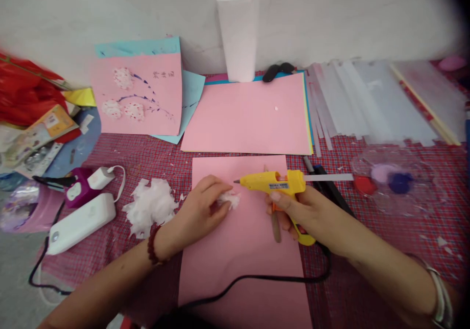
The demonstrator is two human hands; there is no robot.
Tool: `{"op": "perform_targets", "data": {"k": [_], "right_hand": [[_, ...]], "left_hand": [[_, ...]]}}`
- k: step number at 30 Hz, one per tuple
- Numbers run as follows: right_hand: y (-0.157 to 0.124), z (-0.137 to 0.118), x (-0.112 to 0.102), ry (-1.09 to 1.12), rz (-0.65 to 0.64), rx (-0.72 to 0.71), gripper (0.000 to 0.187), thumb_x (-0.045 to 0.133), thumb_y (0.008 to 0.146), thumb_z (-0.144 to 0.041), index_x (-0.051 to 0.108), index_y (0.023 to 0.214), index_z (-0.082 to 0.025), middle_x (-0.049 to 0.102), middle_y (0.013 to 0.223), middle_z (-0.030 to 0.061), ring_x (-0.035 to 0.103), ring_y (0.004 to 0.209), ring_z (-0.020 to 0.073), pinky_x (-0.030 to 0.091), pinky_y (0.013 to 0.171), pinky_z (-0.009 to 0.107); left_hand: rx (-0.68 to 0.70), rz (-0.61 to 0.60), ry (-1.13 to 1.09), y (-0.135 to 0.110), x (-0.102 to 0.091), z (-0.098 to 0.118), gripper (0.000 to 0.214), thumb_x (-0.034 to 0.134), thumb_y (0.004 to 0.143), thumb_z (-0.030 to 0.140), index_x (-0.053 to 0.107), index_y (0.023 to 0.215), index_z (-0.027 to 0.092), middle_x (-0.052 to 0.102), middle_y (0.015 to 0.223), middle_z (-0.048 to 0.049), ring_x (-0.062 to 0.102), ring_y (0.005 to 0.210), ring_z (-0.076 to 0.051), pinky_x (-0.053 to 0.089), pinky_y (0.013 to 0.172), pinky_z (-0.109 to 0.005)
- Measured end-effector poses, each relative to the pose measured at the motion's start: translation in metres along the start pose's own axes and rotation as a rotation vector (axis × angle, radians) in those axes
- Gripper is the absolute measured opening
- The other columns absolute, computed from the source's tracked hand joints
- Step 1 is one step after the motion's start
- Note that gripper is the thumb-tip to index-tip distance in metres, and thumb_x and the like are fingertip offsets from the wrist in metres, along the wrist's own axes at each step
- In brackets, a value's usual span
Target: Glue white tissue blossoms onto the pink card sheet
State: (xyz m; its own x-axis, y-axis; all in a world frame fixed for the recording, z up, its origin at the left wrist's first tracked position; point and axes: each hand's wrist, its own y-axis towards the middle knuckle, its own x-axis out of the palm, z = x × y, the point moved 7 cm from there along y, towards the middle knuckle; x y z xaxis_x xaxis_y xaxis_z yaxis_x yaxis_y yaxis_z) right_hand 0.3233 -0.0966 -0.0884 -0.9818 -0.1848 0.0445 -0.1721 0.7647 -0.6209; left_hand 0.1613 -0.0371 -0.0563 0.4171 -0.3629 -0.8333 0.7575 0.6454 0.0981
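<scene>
My right hand (pixel 293 209) grips a yellow hot glue gun (pixel 270 182), its nozzle pointing left and a clear glue stick (pixel 326 177) jutting from its back. The nozzle tip is close to a small crumpled piece of white paper (pixel 232 200), pinched by my left hand (pixel 205 209). Both hands are over a pink sheet of paper (pixel 238 255). A flat wooden stick (pixel 276 228) shows beneath the right hand; whether it is held or lying there I cannot tell. A pile of white paper pieces (pixel 150 206) lies left of my left hand.
A black cord (pixel 257 278) crosses the pink sheet. At the back stand a stack of coloured paper (pixel 246 118), a white roll (pixel 239 35) and a flower picture (pixel 137 94). A white power strip (pixel 82 223) lies left; a clear palette (pixel 400 201) and plastic strips (pixel 374 104) lie right.
</scene>
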Motion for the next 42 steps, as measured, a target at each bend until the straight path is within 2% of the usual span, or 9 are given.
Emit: {"op": "perform_targets", "data": {"k": [3, 6, 9, 13, 18, 27, 33, 42], "right_hand": [[0.000, 0.002, -0.004, 0.041, 0.023, -0.011, 0.035, 0.046, 0.082, -0.053, 0.053, 0.075, -0.019, 0.050, 0.049, -0.0041, 0.045, 0.037, 0.0074, 0.031, 0.036, 0.020], [-0.001, 0.005, -0.004, 0.051, -0.004, 0.002, 0.038, 0.046, 0.082, -0.056, 0.054, 0.075, -0.019, 0.051, 0.049, -0.0035, 0.045, 0.037, 0.0078, 0.031, 0.037, 0.020], [-0.001, 0.007, -0.001, 0.049, -0.058, 0.013, 0.041, 0.045, 0.081, -0.059, 0.052, 0.073, -0.019, 0.053, 0.050, -0.0020, 0.046, 0.039, 0.0085, 0.032, 0.038, 0.021], [0.002, 0.007, 0.004, 0.020, -0.115, 0.024, 0.045, 0.042, 0.082, -0.062, 0.050, 0.072, -0.019, 0.056, 0.053, 0.0001, 0.047, 0.041, 0.0087, 0.034, 0.039, 0.021], [0.006, 0.005, 0.004, -0.013, -0.101, 0.030, 0.043, 0.044, 0.081, -0.062, 0.047, 0.075, -0.020, 0.053, 0.053, -0.0029, 0.048, 0.040, 0.0080, 0.035, 0.038, 0.020], [0.006, 0.002, 0.005, -0.090, -0.076, 0.006, 0.041, 0.047, 0.084, -0.057, 0.056, 0.092, -0.018, 0.048, 0.055, -0.0050, 0.047, 0.043, 0.0081, 0.039, 0.039, 0.018], [0.002, 0.009, 0.003, -0.068, -0.039, -0.056, 0.037, 0.047, 0.086, -0.055, 0.059, 0.086, -0.020, 0.045, 0.055, -0.0049, 0.042, 0.042, 0.0069, 0.036, 0.037, 0.017], [-0.002, 0.015, -0.005, -0.155, 0.024, -0.085, 0.034, 0.051, 0.084, -0.053, 0.061, 0.085, -0.020, 0.048, 0.055, -0.0029, 0.042, 0.044, 0.0088, 0.033, 0.037, 0.020]], "left_hand": [[-0.127, -0.099, -0.069, 0.009, 0.002, -0.003, 0.023, 0.058, 0.081, 0.015, 0.059, 0.103, 0.016, 0.056, 0.098, -0.0056, 0.054, 0.089, -0.014, 0.048, 0.078, -0.028], [-0.110, -0.131, -0.112, 0.011, 0.003, -0.002, 0.014, 0.058, 0.081, 0.014, 0.061, 0.094, 0.017, 0.054, 0.096, -0.0047, 0.053, 0.086, -0.013, 0.048, 0.073, -0.026], [-0.032, -0.098, -0.091, 0.005, 0.003, -0.001, 0.011, 0.056, 0.083, 0.013, 0.061, 0.093, 0.017, 0.052, 0.094, -0.0046, 0.052, 0.085, -0.013, 0.047, 0.070, -0.025], [0.088, -0.037, 0.101, -0.008, 0.005, 0.004, 0.019, 0.055, 0.086, 0.013, 0.058, 0.105, 0.017, 0.052, 0.099, -0.0061, 0.051, 0.092, -0.014, 0.048, 0.078, -0.028], [0.185, 0.040, 0.218, -0.014, 0.005, 0.009, 0.020, 0.056, 0.087, 0.015, 0.056, 0.106, 0.017, 0.053, 0.097, -0.0056, 0.051, 0.090, -0.015, 0.050, 0.077, -0.028], [0.251, 0.089, 0.204, -0.016, 0.003, 0.011, 0.026, 0.059, 0.083, 0.009, 0.056, 0.108, 0.015, 0.058, 0.095, -0.0051, 0.054, 0.090, -0.015, 0.050, 0.081, -0.029], [0.235, 0.069, 0.187, -0.015, 0.004, 0.010, 0.026, 0.059, 0.083, 0.010, 0.056, 0.108, 0.018, 0.060, 0.093, -0.0048, 0.055, 0.089, -0.015, 0.050, 0.080, -0.029], [0.199, 0.085, 0.166, -0.016, 0.006, 0.008, 0.018, 0.059, 0.081, 0.009, 0.054, 0.096, 0.018, 0.059, 0.091, -0.0052, 0.054, 0.088, -0.016, 0.049, 0.079, -0.030]]}}
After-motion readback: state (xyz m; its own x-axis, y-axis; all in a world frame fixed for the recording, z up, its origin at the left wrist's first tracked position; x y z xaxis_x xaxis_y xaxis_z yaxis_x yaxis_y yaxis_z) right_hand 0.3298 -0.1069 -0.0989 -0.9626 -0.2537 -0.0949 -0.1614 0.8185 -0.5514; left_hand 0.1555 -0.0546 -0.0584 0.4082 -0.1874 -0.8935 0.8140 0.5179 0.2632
